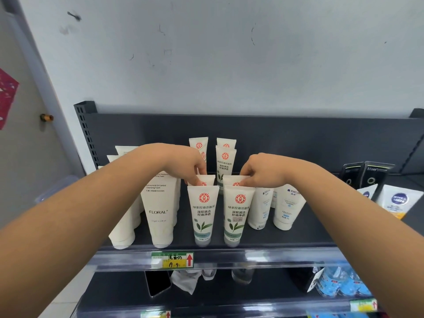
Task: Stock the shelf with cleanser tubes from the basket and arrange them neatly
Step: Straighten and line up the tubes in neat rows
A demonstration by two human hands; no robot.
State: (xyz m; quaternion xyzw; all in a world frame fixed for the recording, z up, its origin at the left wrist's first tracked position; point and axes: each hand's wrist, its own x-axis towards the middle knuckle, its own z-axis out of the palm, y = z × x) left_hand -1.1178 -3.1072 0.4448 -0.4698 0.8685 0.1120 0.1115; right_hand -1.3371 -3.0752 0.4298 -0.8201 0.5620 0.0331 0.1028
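Observation:
Two rows of white green-tea cleanser tubes with red round logos stand cap-down on the dark top shelf [298, 237]. The front left tube [203, 214] and front right tube [237, 216] stand at the shelf's front edge. My left hand [190, 165] pinches the top of the second tube in the left row [207, 180]. My right hand [263, 172] pinches the top of the second tube in the right row [234, 180]. More such tubes [226, 161] stand behind, near the back panel. The basket is not in view.
Large white FLORAL tubes [160, 210] stand left of the rows. Small white tubes [286, 207] stand to the right, then dark and white men's tubes [397, 198]. A yellow-green price tag [172, 260] hangs on the shelf rail. A lower shelf holds blue packets [339, 283].

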